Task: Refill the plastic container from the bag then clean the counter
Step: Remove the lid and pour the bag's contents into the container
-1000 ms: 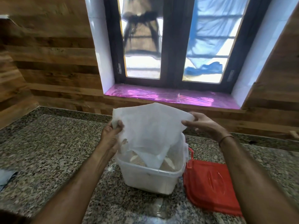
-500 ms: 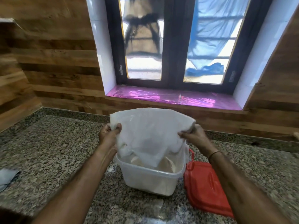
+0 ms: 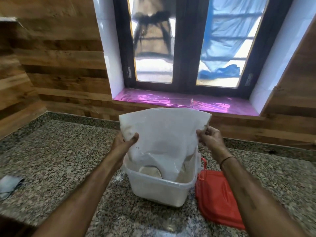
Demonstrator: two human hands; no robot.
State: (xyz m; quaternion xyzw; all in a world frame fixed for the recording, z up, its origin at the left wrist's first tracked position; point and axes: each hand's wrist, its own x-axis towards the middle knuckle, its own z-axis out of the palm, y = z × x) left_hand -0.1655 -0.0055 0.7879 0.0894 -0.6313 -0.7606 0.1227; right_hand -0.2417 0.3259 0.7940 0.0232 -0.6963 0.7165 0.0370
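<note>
Left hand (image 3: 125, 144) and right hand (image 3: 210, 138) each pinch upended white plastic bag (image 3: 162, 141), mouth inside translucent rectangular plastic container (image 3: 159, 190); flat red lid (image 3: 217, 194) beside, on speckled granite desk (image 3: 51, 159).

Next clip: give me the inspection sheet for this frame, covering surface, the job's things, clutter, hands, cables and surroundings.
Surface: speckled granite counter, meeting the wall at the back.
Job's things: white bag held mouth-down into the open plastic container, pale contents showing inside; red lid lies flat on the counter, to the right of the container.
Clutter: pale crumpled item at the left edge of the view; cannot tell what it is.
Hands: left hand and right hand each grip one upper side of the bag.
Cables: nothing seen.
Surroundings: wood-panelled wall, dark-framed window, pink film on the sill.
</note>
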